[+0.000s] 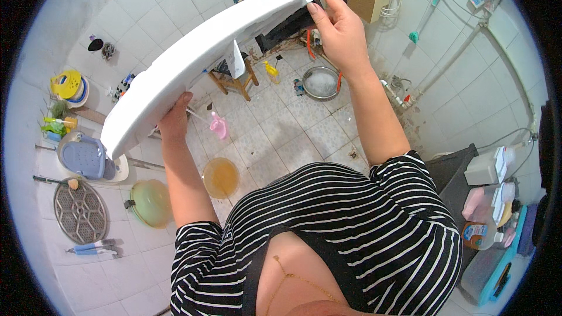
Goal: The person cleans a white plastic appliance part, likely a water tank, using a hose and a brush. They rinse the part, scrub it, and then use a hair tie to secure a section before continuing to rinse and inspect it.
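A long white plastic panel (193, 52) is raised above the floor, slanting across the upper left; it looks bent, perhaps partly from the lens. My left hand (175, 116) holds its near underside, with most of the fingers hidden. My right hand (340, 30) grips the far right end, thumb on the near side and fingers over the edge. Behind that end is a black part (281, 30); whether it is joined to the panel I cannot tell. A small white flap (235, 59) hangs from the panel's lower side.
On the tiled floor stand a wooden stool (246, 81), a metal basin (320, 83) of suds, a yellow spray bottle (271, 72) and a basin of brownish liquid (221, 178). A pink brush (218, 126) is nearby. Bottles and boxes (483, 210) crowd the right side. Basins (151, 204) hang left.
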`<move>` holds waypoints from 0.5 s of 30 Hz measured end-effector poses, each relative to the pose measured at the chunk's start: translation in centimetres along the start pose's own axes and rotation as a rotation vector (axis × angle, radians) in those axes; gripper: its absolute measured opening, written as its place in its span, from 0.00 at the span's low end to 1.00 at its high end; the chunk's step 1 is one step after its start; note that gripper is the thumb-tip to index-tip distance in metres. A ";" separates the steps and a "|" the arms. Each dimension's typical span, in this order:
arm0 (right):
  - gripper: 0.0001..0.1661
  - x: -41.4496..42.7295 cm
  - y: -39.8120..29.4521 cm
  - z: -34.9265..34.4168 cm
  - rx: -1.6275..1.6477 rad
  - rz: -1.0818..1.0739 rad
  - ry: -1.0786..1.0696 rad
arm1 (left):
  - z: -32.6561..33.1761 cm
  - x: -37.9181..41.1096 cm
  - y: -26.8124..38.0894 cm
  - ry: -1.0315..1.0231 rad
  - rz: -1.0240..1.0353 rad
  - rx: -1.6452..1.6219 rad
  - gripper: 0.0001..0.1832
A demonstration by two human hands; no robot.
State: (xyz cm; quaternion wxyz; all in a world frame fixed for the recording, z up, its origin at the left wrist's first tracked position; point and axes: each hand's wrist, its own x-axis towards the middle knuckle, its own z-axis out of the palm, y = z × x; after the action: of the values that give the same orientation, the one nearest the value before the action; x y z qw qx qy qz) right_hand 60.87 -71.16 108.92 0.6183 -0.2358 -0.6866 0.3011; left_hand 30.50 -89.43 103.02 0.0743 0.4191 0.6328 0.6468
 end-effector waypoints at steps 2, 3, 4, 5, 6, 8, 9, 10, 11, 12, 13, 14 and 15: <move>0.25 0.0 0.0 -0.2 0.007 -0.049 0.012 | 0.6 -0.4 0.1 0.043 -0.030 -0.008 0.26; 0.25 -0.1 -0.1 -0.2 0.017 -0.072 0.012 | 0.5 -0.8 0.3 0.071 -0.047 -0.006 0.26; 0.25 -0.3 -0.3 -0.3 0.035 -0.014 -0.010 | 0.2 -1.0 -0.1 0.045 -0.027 -0.151 0.27; 0.25 -0.4 -0.4 -0.3 0.040 -0.016 -0.013 | -0.2 -1.0 -1.1 0.019 -0.007 -0.296 0.27; 0.25 -0.5 -0.5 -0.4 0.042 -0.017 -0.015 | -0.1 -1.1 -1.1 -0.009 0.011 -0.443 0.28; 0.25 -0.7 -0.7 -0.5 0.020 -0.028 -0.013 | 0.2 -1.6 -1.0 0.032 0.005 -0.342 0.28; 0.25 -0.8 -0.9 -0.5 -0.003 -0.038 -0.008 | 0.2 -1.7 -0.7 0.053 0.004 -0.290 0.29; 0.25 -0.8 -1.1 -0.5 -0.024 -0.048 -0.004 | 0.1 -1.9 -0.8 0.046 -0.016 -0.306 0.29; 0.25 -0.9 -1.3 -0.5 -0.053 -0.056 -0.004 | -0.2 -2.0 -1.1 0.040 -0.035 -0.322 0.29; 0.25 -1.1 -1.6 -0.7 -0.086 -0.063 0.000 | -0.3 -2.1 -1.4 0.029 -0.056 -0.340 0.29; 0.25 -1.2 -1.8 -0.8 -0.118 -0.069 0.003 | -0.4 -2.1 -1.7 0.031 -0.067 -0.367 0.29; 0.24 -1.4 -2.0 -0.8 -0.113 -0.058 0.000 | -0.5 -2.0 -2.0 0.034 -0.079 -0.394 0.29; 0.24 -1.6 -2.0 -0.8 -0.108 -0.046 -0.003 | -0.5 -2.1 -2.1 0.037 -0.092 -0.420 0.29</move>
State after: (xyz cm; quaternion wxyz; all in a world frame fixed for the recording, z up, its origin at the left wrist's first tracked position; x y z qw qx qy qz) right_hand 62.00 -73.55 109.27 0.6105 -0.2526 -0.7078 0.2499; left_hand 30.64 -90.72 100.27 0.1781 0.3530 0.5037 0.7681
